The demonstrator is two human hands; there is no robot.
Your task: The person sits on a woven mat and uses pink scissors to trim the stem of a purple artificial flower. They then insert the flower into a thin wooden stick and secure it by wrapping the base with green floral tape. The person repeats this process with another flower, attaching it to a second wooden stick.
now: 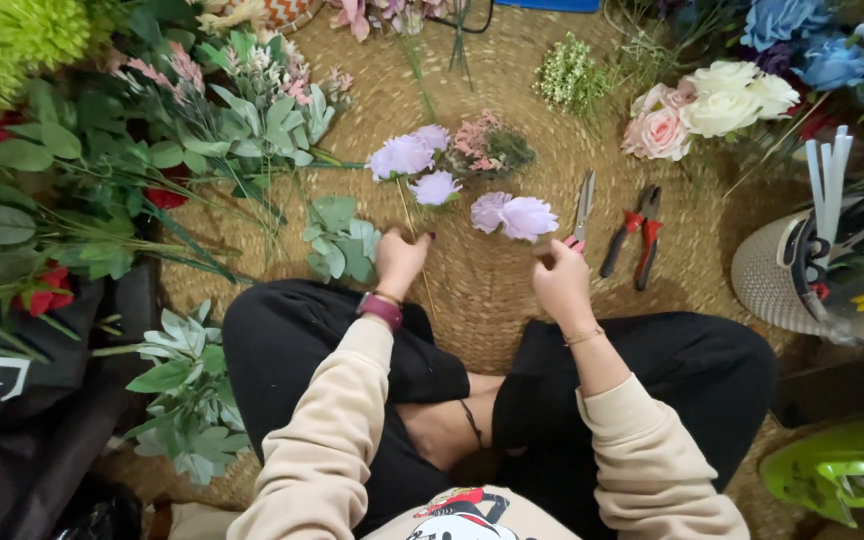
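I sit cross-legged on a round woven mat. My left hand pinches the thin stem of a lilac artificial flower sprig that lies on the mat. My right hand is closed around the stem end of a second lilac flower, right beside the pink handle of the scissors. A small green leaf sprig lies just left of my left hand.
Red-handled pliers lie right of the scissors. Cream and pink roses and blue flowers are at the back right. Green foliage with red blooms fills the left. A basket of tools stands at the right.
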